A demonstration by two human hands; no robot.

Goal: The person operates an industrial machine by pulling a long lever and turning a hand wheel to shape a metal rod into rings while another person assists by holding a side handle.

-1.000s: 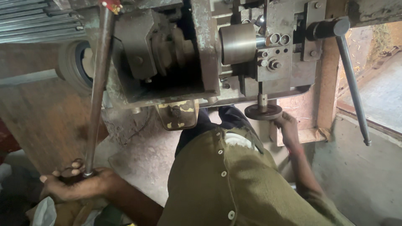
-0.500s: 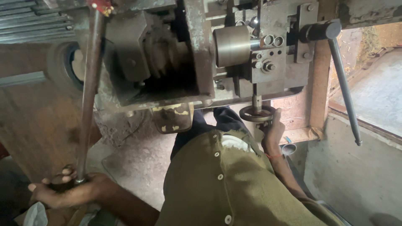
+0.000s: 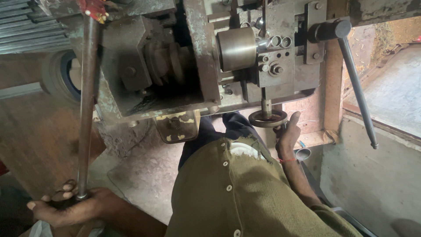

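Note:
My left hand (image 3: 72,204) is closed around the lower end of a long rusty lever bar (image 3: 86,101) that runs up to a red-tipped pivot on the grey metal machine (image 3: 197,57). My right hand (image 3: 287,131) rests against the rim of a small round handwheel (image 3: 267,118) under the machine's front block, fingers curled on its right edge. A shiny steel cylinder (image 3: 237,48) sticks out of the machine above the wheel. My olive buttoned shirt (image 3: 237,193) fills the lower middle.
A second long handle (image 3: 357,92) with a dark knob slopes down at the right. A black tyre (image 3: 55,77) sits behind the lever at the left. A rusty upright post (image 3: 333,87) and a concrete ledge (image 3: 377,171) stand at the right.
My right hand rose from beside the handwheel and now touches its rim. My left hand stayed on the lever end, and the view shifted slightly.

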